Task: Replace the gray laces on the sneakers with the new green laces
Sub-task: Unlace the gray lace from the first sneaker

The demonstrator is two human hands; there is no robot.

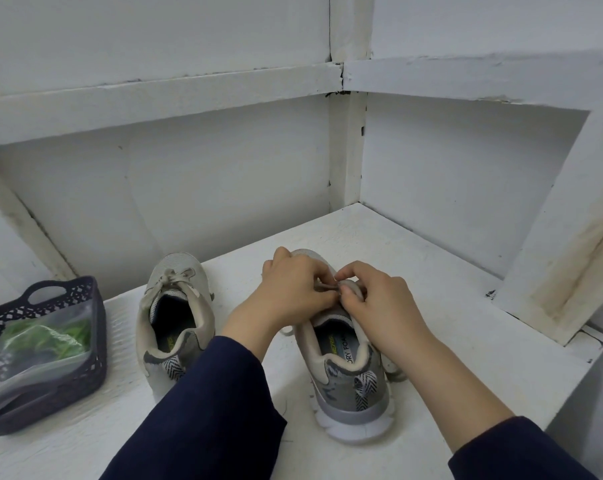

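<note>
Pinching gray lace (327, 288) w/ both hands, left hand (293, 289), right hand (379, 303), fingers (345, 271) curled

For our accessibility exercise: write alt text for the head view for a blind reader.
The left hand and right hand pinch the gray lace of a sneaker on a white shelf. A second laced sneaker stands left of it; a dark basket holds bagged green laces.

White shelf (449, 323) bears left sneaker (145, 327), right sneaker (348, 393) beside it; dark basket (98, 341) leftmost.
</note>
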